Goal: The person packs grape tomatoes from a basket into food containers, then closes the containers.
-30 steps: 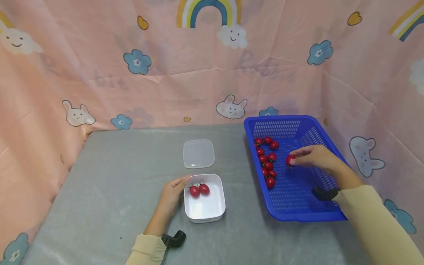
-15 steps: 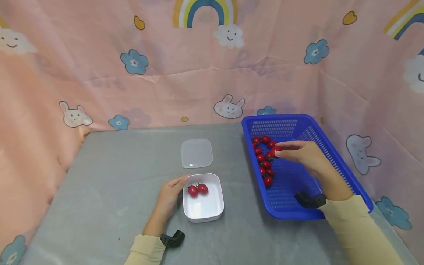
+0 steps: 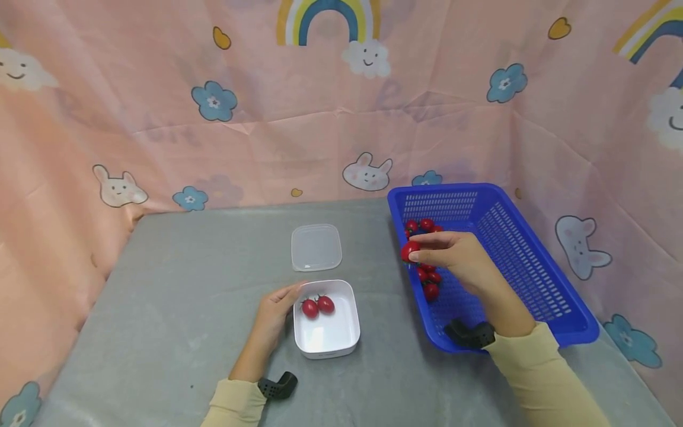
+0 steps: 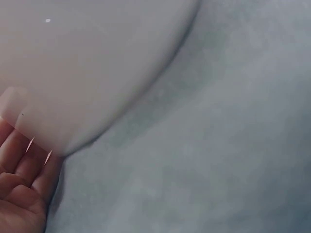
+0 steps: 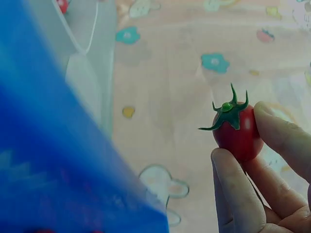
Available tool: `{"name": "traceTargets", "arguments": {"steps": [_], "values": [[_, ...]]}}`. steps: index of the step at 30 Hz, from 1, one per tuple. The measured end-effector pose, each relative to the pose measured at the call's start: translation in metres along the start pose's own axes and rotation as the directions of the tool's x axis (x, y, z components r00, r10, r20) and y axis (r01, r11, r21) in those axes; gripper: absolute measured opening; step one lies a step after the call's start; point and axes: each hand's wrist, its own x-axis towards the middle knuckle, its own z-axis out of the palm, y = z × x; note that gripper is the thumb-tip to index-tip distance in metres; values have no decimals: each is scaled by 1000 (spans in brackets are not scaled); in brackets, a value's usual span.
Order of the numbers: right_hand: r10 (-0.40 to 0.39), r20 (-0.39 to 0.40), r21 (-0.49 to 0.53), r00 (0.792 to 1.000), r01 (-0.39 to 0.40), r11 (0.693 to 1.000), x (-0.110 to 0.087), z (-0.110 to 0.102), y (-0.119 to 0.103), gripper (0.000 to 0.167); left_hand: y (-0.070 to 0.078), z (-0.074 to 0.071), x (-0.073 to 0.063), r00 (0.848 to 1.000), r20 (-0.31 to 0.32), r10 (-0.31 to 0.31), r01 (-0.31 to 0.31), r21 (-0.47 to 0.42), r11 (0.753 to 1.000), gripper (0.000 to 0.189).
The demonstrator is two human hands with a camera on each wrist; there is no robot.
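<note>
My right hand (image 3: 461, 261) pinches a cherry tomato (image 3: 409, 251) between thumb and fingertips, over the left side of the blue basket (image 3: 544, 270). In the right wrist view the held tomato (image 5: 240, 133) shows its green calyx. My left hand (image 3: 274, 311) holds a white square container (image 3: 331, 332) by its upper left corner, and its fingers (image 4: 34, 160) lie against the wall in the left wrist view. Inside the container sit two cherry tomatoes (image 3: 317, 306). Several more tomatoes (image 3: 431, 292) lie along the basket's left side, partly hidden by my right hand.
A translucent square lid (image 3: 316, 248) lies flat on the grey table (image 3: 187, 308) behind the container. A pink printed curtain (image 3: 267, 118) encloses the back and sides. The basket's left rim stands between the held tomato and the container.
My right hand has moved left across the basket with the tomato pinched in it, from the basket's middle to its left rim. The left hand keeps its grip on the container.
</note>
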Motion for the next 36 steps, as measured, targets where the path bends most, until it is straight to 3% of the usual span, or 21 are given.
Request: {"name": "traceTargets", "arguments": {"steps": [14, 21, 27, 36], "values": [[-70, 51, 114, 996, 64, 991, -9, 45, -18, 47, 1, -2, -2, 1000, -15, -13, 13, 5, 1000, 34], [-62, -8, 25, 998, 62, 998, -26, 67, -25, 43, 1, -3, -1, 1000, -13, -21, 21, 10, 1000, 34], [-44, -30, 50, 999, 46, 998, -36, 92, -29, 40, 2, -3, 0, 1000, -18, -14, 14, 12, 1000, 34], [-8, -22, 96, 1000, 10, 995, -23, 129, -19, 35, 1, -2, 1, 1000, -8, -10, 10, 11, 1000, 35]]}}
